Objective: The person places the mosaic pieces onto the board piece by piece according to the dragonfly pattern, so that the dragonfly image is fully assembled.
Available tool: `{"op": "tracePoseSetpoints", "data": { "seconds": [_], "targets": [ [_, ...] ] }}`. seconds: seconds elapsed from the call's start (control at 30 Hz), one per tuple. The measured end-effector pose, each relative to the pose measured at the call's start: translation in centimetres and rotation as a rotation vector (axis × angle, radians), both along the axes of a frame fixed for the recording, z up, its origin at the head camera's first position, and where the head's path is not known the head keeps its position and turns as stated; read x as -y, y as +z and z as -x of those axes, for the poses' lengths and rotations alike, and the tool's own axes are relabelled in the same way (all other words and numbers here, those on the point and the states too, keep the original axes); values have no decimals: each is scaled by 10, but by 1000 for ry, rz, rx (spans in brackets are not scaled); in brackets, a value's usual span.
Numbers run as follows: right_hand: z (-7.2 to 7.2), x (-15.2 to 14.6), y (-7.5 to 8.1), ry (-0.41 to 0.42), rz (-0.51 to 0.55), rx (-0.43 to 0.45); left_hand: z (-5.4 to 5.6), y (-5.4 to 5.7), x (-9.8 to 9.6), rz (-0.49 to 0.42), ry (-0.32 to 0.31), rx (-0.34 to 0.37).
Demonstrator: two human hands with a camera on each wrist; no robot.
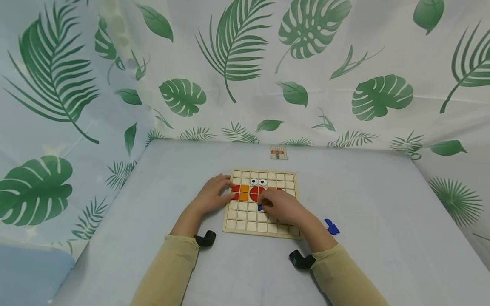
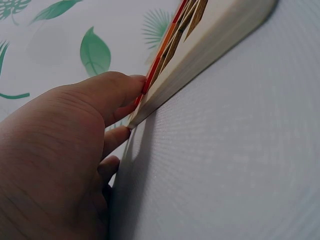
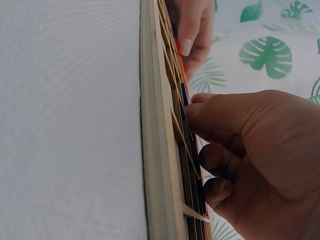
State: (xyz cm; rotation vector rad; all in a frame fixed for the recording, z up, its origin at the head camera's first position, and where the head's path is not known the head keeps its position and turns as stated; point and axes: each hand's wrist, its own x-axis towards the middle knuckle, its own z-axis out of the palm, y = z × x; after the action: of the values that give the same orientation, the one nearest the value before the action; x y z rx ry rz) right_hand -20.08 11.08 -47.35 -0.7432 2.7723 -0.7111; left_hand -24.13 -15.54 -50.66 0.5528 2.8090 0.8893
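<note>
A square wooden grid board (image 1: 245, 233) lies on the table, with red and orange tiles (image 1: 244, 196), a red round shape (image 1: 254, 194) and two eye pieces (image 1: 258, 182) in its cells. My left hand (image 1: 211, 195) rests at the board's left edge, thumb and fingertips touching the red tiles (image 2: 156, 67) and the rim. Over the middle of the board, my right hand (image 1: 282, 206) has its fingers curled, with thumb and index finger at a small blue piece (image 1: 260, 208). In the right wrist view the thumb meets that blue piece (image 3: 185, 94); the fingers partly hide it.
Loose blue pieces (image 1: 331, 227) lie on the white table to the right of the board. A small card with a grid picture (image 1: 278, 153) lies behind the board. Leaf-patterned cloth (image 1: 245, 63) hangs around the table. Black wrist mounts (image 1: 302, 260) sit near both cuffs.
</note>
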Motion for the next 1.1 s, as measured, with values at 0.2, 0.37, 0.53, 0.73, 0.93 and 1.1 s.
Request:
{"op": "tracePoseSetpoints", "data": {
  "seconds": [0.2, 0.37, 0.53, 0.73, 0.93, 1.1],
  "targets": [
    [2, -5, 3, -5, 20, 18, 0, 2, 0, -6, -8, -5],
    [4, -18, 13, -25, 46, 24, 0, 2, -2, -1, -7, -3],
    [6, -38, 24, -80, 31, 30, 0, 3, -3, -6, -8, -1],
    [3, -75, 32, -131, 0, 59, 0, 4, -3, -9, -11, -5],
    [-7, -124, 31, -153, 4, 30, -1, 4, -2, -9, -6, -3],
    [-20, -161, 26, -204, 8, 32, -3, 3, 0, -22, -2, -4]
  ]
}}
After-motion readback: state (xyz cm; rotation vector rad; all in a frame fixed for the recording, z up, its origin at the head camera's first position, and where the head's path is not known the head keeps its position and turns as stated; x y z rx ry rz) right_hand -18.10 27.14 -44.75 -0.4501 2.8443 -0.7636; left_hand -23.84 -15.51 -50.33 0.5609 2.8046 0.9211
